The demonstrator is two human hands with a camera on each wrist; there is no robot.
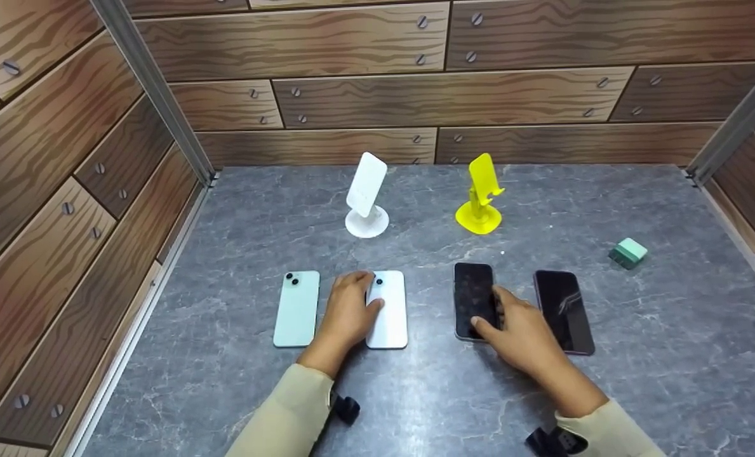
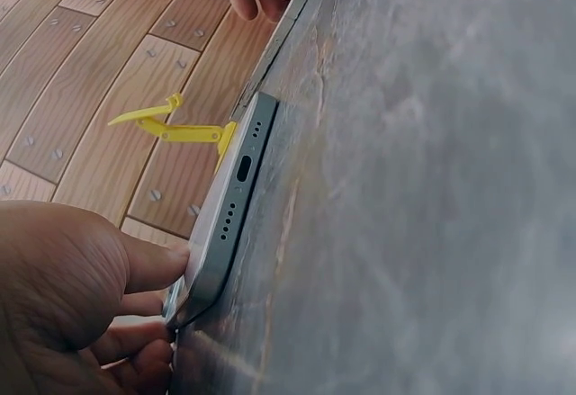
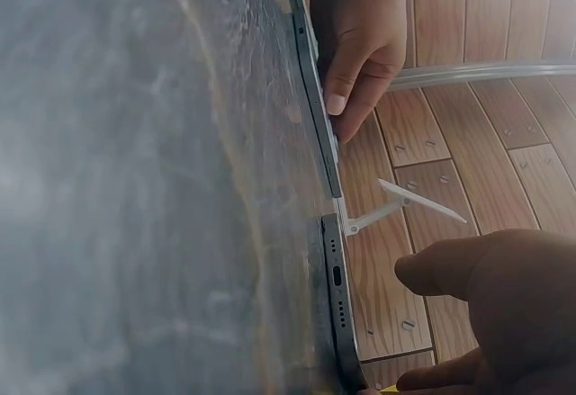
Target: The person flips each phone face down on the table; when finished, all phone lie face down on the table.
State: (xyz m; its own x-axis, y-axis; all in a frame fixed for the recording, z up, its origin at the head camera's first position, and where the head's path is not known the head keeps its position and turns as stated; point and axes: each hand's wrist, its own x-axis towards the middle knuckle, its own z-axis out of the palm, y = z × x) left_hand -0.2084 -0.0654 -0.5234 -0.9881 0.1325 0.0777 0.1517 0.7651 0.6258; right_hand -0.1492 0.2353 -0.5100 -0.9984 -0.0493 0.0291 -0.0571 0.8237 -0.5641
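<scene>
My left hand (image 1: pixel 347 309) grips a white smartphone (image 1: pixel 393 317) lying back up, thumb on its back and fingers along its left edge. In the left wrist view, the charging port end of this smartphone (image 2: pixel 236 188) faces the camera. My right hand (image 1: pixel 523 330) is at a black smartphone (image 1: pixel 472 295) lying screen up, its fingers at the right edge. The right wrist view has that thumb raised apart from the black smartphone (image 3: pixel 337 278). A mint-green smartphone (image 1: pixel 296 314) lies back up left of my left hand. Another dark smartphone (image 1: pixel 564 304), partly behind my right hand, lies screen up.
A white phone stand (image 1: pixel 367 190) and a yellow phone stand (image 1: pixel 481 197) are upright farther back on the grey marbled table (image 1: pixel 225 393). A small green brush-like block (image 1: pixel 629 252) lies at the right. Wood-patterned walls (image 1: pixel 352 47) border the back and sides.
</scene>
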